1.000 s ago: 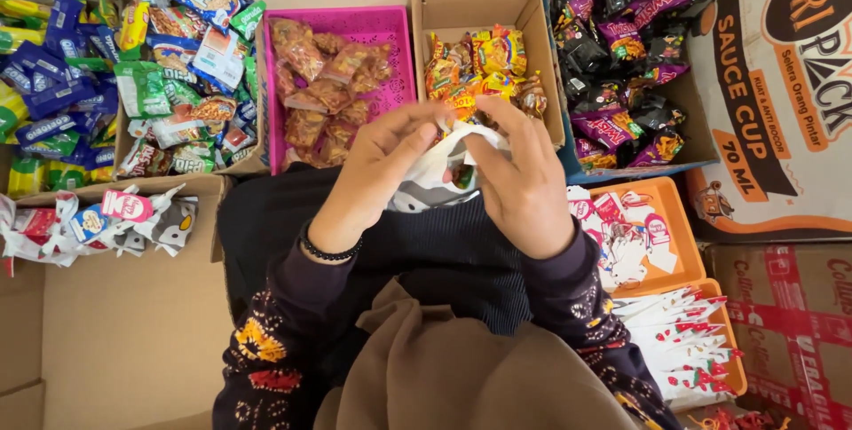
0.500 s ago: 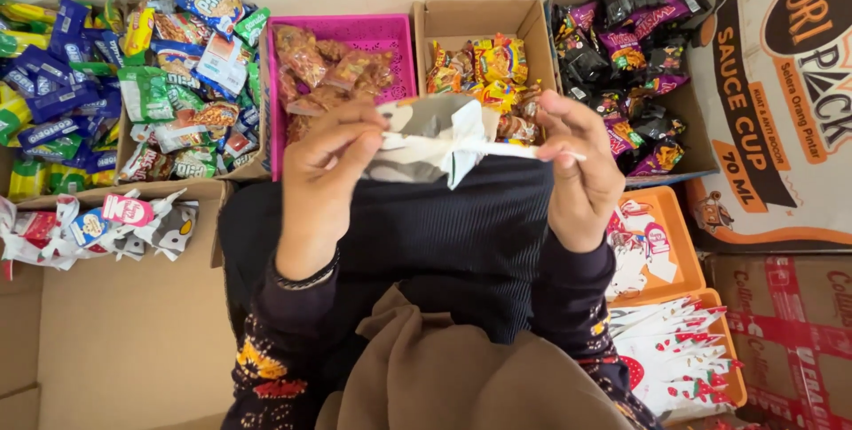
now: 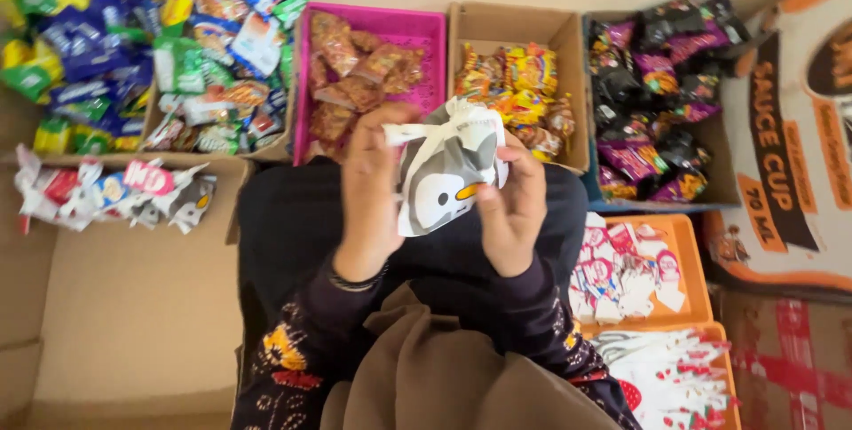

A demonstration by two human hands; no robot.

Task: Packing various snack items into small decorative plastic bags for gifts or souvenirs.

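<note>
Both my hands hold a small white and grey goodie bag (image 3: 444, 180) printed with a penguin, its top tied in a knot. My left hand (image 3: 371, 190) grips the bag's left side and the white tie end. My right hand (image 3: 508, 204) holds the right side. The bag hangs over my dark lap, just in front of a pink basket (image 3: 417, 26) of clear snack packs and a cardboard box (image 3: 515, 31) of yellow and orange snack packs.
At far left, a box (image 3: 133, 57) holds blue, green and mixed snack packs. Finished tied bags (image 3: 115, 195) lie on cardboard at left. Black and purple packs (image 3: 657, 93) fill a box at right. Orange trays (image 3: 683, 244) hold tags and white folded bags.
My hands pulled the tie ends apart over the boxes, then came together. The bag now hangs with its penguin face toward me. The view has shifted slightly to the left.
</note>
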